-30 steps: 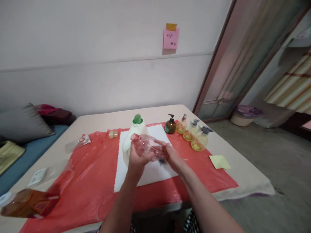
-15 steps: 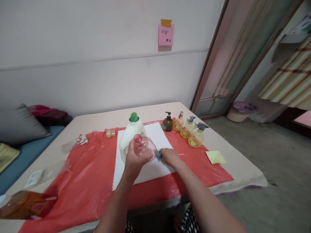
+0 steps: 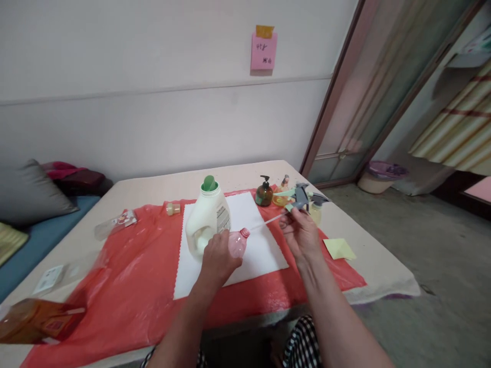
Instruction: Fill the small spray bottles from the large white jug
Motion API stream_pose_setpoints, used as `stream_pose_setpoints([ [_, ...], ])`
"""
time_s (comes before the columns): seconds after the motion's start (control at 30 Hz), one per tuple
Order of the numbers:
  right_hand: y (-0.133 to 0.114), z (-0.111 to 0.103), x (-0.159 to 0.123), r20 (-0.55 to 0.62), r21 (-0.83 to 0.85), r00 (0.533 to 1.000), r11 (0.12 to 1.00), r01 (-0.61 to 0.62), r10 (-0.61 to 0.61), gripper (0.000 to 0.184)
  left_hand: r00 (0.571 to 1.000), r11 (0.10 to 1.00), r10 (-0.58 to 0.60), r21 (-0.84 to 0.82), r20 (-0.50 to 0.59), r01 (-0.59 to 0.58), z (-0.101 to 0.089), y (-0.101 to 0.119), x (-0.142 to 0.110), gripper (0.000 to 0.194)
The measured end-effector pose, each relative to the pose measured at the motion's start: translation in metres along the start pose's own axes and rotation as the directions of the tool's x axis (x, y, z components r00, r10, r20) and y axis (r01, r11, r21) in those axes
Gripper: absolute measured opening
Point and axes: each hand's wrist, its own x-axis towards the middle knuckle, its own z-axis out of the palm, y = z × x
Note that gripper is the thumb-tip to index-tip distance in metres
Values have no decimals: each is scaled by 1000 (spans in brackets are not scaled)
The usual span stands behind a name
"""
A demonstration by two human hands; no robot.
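Observation:
My left hand (image 3: 219, 256) is closed round a clear pink bottle (image 3: 237, 244), whose uncapped neck tilts to the right. In my right hand (image 3: 302, 232) is a grey spray trigger head (image 3: 300, 198); its thin white dip tube (image 3: 273, 219) slants down-left toward the bottle's mouth. The tube's end is faint, so I cannot tell whether it touches the neck. Just behind my left hand stands a large white jug (image 3: 207, 214) with a green spout. Both hands are above a white cloth (image 3: 261, 258).
A red plastic sheet (image 3: 126, 286) covers much of the table. A brown pump bottle (image 3: 264, 192) and yellow-liquid spray bottles stand at the back right. An amber bottle (image 3: 38, 321) lies front left. A yellow paper (image 3: 339, 249) lies right, a small cap (image 3: 173, 208) left of the jug.
The pink bottle has turned from lying neck-left to neck up-right and come lower. My right hand has lifted the spray head up and right, away from the bottle's base.

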Motion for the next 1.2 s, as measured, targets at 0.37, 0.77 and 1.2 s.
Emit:
stream_pose_setpoints([
  [0.37, 26, 26, -26, 155, -75, 977, 988, -136, 146, 34, 998, 989, 29, -147, -51, -36, 1, 11, 4, 69],
  [0.77, 54, 32, -34, 261, -203, 942, 966, -162, 212, 38, 993, 975, -81, -215, -88, 60, -9, 10, 0, 78],
  [1.2, 57, 53, -51, 89, -153, 991, 984, -90, 105, 41, 971, 989, -48, -144, -232, 15, 1, 29, 0, 69],
])
